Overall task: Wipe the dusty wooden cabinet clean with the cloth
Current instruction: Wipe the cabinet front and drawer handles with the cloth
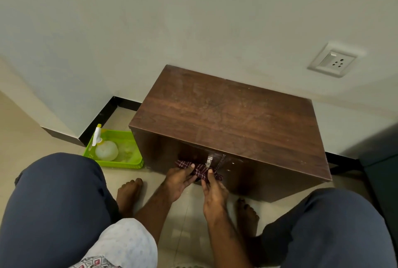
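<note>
The wooden cabinet (232, 121) is a low, box-shaped unit in dark brown wood-grain laminate with square edges. Its flat top is dulled by pale dusty smears and specks. It stands against the wall, and the front face is in shadow. A small metal handle (209, 161) catches the light there.

The cloth (199, 169) is a soft, crumpled piece of maroon fabric with a thin white check. It is bunched against the cabinet front, just below the handle. Both hands grasp it. The left hand (179, 181) pinches its left part with the thumb on top. The right hand (213, 192) pinches its right part, thumb also on top, with the fingers curled underneath.

To the left of the cabinet, a bright green plastic tray (120, 163) with a slotted rim sits on the floor, close to the cabinet's side. In it stands a rounded, translucent spray bottle (107, 151) with a white trigger head and a yellow tip.

The floor (187, 224) is smooth beige tile with faint joints. The wall (193, 19) is plain off-white with a matt finish and a few small dark marks. A glossy black skirting (101, 116) edges it and turns a corner behind the tray. A white socket plate (332, 60) is set in the wall above the cabinet's right end.

The person squats with 2 knees in dark blue cloth and 2 bare feet on the tile.
</note>
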